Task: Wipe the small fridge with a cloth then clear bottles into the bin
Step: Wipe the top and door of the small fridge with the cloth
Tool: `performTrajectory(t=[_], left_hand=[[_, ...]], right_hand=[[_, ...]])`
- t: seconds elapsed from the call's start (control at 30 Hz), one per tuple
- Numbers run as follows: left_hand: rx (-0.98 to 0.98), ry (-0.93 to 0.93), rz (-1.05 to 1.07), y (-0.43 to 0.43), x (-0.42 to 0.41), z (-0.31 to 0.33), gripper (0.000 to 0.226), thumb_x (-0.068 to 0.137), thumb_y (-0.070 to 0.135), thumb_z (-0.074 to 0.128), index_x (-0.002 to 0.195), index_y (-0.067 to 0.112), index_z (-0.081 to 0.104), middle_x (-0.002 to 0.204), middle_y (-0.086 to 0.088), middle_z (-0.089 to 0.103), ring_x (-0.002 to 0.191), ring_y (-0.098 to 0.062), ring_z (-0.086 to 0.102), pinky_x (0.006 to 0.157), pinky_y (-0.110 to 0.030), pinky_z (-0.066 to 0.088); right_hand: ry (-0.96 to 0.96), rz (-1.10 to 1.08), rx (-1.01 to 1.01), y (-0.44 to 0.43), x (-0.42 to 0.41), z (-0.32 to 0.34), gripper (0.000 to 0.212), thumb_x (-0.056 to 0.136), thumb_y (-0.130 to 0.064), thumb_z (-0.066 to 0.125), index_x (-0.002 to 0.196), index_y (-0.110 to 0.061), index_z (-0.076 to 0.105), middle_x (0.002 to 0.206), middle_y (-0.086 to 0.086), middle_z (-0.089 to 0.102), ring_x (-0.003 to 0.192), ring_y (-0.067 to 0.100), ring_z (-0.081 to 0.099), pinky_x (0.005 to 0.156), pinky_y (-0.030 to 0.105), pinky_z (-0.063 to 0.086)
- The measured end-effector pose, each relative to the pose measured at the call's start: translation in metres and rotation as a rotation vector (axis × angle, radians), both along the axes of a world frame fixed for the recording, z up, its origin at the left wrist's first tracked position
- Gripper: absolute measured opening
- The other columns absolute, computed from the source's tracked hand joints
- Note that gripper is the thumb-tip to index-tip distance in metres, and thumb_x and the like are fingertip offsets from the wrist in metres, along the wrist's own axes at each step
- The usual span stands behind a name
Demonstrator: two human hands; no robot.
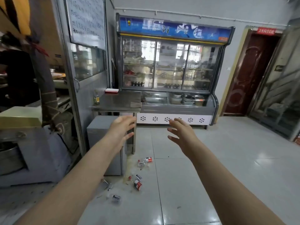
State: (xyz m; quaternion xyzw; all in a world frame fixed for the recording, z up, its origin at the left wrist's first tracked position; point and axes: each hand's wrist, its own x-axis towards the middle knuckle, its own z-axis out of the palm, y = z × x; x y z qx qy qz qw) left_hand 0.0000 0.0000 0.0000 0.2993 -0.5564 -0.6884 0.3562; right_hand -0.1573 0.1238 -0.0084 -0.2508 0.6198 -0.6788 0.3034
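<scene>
Before the small fridge (103, 140): left hand (121, 127) and right hand (181, 132) raised, fingers spread, holding nothing | bottles (138, 184) scattered on floor just right of fridge; cloth unseen

floor (227, 159): laid in large pale glossy tiles, daylight mirrored on them.
back wall (178, 12): painted pale grey, a thin pipe run along its top.
display cooler (168, 69): set against the back wall, glass doors, blue header, snowflake marks on its base.
steel table (116, 101): placed just left of the cooler.
door (250, 73): dark red-brown wood, seen at the right.
whiteboard (86, 20): hung on the metal partition at left.
</scene>
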Motion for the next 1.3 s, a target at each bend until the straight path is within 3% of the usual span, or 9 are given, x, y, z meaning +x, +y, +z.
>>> performTrajectory(t=[0.33, 0.77, 0.97, 1.07, 1.2, 1.3], left_hand=[[-0.097, -0.046, 0.074, -0.027, -0.038, -0.017, 0.025, 0.089, 0.025, 0.06, 0.113, 0.02, 0.057, 0.111, 0.004, 0.06, 0.104, -0.008, 0.056, 0.076, -0.025, 0.047], [-0.061, -0.071, 0.14, -0.086, -0.202, -0.023, 0.024, 0.088, 0.023, 0.061, 0.112, 0.019, 0.056, 0.112, -0.001, 0.061, 0.107, -0.013, 0.057, 0.083, -0.029, 0.048], [0.014, -0.008, 0.171, -0.106, -0.279, -0.024, 0.018, 0.088, 0.018, 0.061, 0.105, 0.017, 0.058, 0.101, 0.001, 0.063, 0.106, -0.015, 0.059, 0.076, -0.027, 0.047], [0.018, -0.039, 0.168, -0.113, -0.309, -0.031, 0.019, 0.089, 0.019, 0.06, 0.107, 0.017, 0.058, 0.106, -0.002, 0.063, 0.105, -0.015, 0.059, 0.074, -0.025, 0.048], [0.025, -0.058, 0.188, -0.133, -0.343, -0.04, 0.024, 0.089, 0.018, 0.059, 0.112, 0.015, 0.057, 0.099, -0.002, 0.062, 0.097, -0.013, 0.059, 0.074, -0.025, 0.048], [0.032, -0.066, 0.196, -0.159, -0.371, -0.048, 0.015, 0.088, 0.018, 0.06, 0.104, 0.018, 0.059, 0.098, -0.001, 0.062, 0.098, -0.014, 0.059, 0.076, -0.028, 0.048]], right_hand=[[-0.005, 0.001, -0.038, -0.037, -0.036, -0.012, 0.056, 0.092, -0.026, 0.058, 0.142, -0.013, 0.036, 0.133, 0.006, 0.05, 0.115, 0.019, 0.053, 0.095, 0.039, 0.048], [-0.056, 0.024, -0.021, -0.104, -0.193, -0.029, 0.058, 0.092, -0.025, 0.058, 0.143, -0.012, 0.034, 0.137, 0.004, 0.047, 0.115, 0.018, 0.052, 0.094, 0.036, 0.047], [-0.071, 0.058, 0.001, -0.131, -0.269, -0.035, 0.058, 0.091, -0.026, 0.058, 0.143, -0.012, 0.034, 0.136, 0.005, 0.048, 0.117, 0.019, 0.051, 0.096, 0.038, 0.047], [-0.085, 0.074, 0.007, -0.145, -0.298, -0.039, 0.057, 0.092, -0.026, 0.057, 0.142, -0.012, 0.035, 0.136, 0.005, 0.048, 0.115, 0.019, 0.051, 0.095, 0.037, 0.047], [-0.091, 0.079, 0.01, -0.168, -0.329, -0.044, 0.056, 0.092, -0.026, 0.057, 0.142, -0.012, 0.035, 0.135, 0.004, 0.049, 0.114, 0.018, 0.052, 0.093, 0.036, 0.047], [-0.084, 0.086, 0.015, -0.192, -0.356, -0.048, 0.056, 0.092, -0.026, 0.057, 0.142, -0.012, 0.034, 0.135, 0.004, 0.048, 0.113, 0.017, 0.052, 0.096, 0.037, 0.047]])
